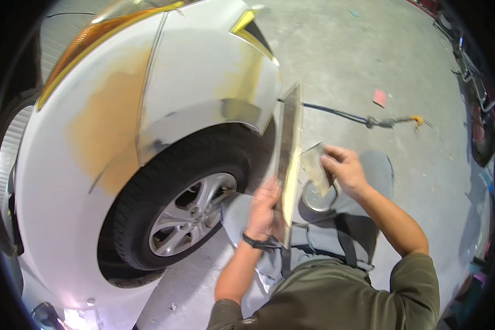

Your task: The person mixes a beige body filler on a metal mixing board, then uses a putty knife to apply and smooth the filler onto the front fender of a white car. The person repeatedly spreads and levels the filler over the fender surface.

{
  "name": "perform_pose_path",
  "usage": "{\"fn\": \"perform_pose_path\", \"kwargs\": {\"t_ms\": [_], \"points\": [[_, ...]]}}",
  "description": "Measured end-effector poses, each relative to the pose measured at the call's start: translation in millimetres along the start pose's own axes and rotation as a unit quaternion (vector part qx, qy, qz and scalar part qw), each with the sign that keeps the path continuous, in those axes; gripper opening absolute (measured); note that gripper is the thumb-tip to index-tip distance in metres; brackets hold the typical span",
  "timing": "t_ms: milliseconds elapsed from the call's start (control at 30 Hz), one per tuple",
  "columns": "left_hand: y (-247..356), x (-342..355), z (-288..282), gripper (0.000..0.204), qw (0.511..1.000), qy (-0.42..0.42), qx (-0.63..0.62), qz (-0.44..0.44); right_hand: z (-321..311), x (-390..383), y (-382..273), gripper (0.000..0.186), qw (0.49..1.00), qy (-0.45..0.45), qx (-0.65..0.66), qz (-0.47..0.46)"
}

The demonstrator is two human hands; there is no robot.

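Observation:
My left hand (263,209) is wrapped round the lower part of a flat mixing board (290,121), which stands nearly edge-on to me. Pale yellow putty (290,190) coats the board's right side. In my right hand (347,169), a thin flat putty spreader (313,166) is pinched between thumb and fingers, just right of the board and apart from it. Some pale smears show on the spreader. Below it, between my knees, stands a round metal can (320,198) with its top facing up. Left of the board is a white car fender (44,181) bearing a smooth tan filler patch (109,118).
The car's wheel (195,214) sits close beside my left knee. Yellow masking tape (245,22) edges the lamp and bumper. Dark hoses (341,113) and a pink piece (379,98) lie on the concrete floor. Dark equipment (481,104) lines the far right.

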State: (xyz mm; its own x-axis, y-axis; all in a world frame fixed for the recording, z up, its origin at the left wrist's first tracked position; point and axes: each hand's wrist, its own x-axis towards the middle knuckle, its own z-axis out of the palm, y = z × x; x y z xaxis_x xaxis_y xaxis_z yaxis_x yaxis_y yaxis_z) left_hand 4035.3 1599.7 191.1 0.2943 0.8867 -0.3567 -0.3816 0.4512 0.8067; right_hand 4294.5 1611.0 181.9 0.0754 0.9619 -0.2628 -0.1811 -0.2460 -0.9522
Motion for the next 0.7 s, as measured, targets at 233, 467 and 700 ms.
{"fn": "perform_pose_path", "kwargs": {"t_ms": [233, 467, 700], "points": [[53.0, 3.2, -16.3, 0.053, 0.976, -0.081, 0.194, 0.061, -61.8, 3.2, -39.0, 0.042, 0.989, 0.051, -0.070, -0.124], [76.9, 11.2, 22.4, 0.044, 0.916, -0.162, 0.355, 0.095, -72.6, 42.8, -56.3, 0.044, 0.971, 0.066, -0.191, -0.129], [62.9, 53.6, 31.0, 0.039, 0.860, -0.119, 0.464, 0.178, -20.6, -6.7, 6.9, 0.043, 0.985, -0.031, -0.151, -0.082]]}}
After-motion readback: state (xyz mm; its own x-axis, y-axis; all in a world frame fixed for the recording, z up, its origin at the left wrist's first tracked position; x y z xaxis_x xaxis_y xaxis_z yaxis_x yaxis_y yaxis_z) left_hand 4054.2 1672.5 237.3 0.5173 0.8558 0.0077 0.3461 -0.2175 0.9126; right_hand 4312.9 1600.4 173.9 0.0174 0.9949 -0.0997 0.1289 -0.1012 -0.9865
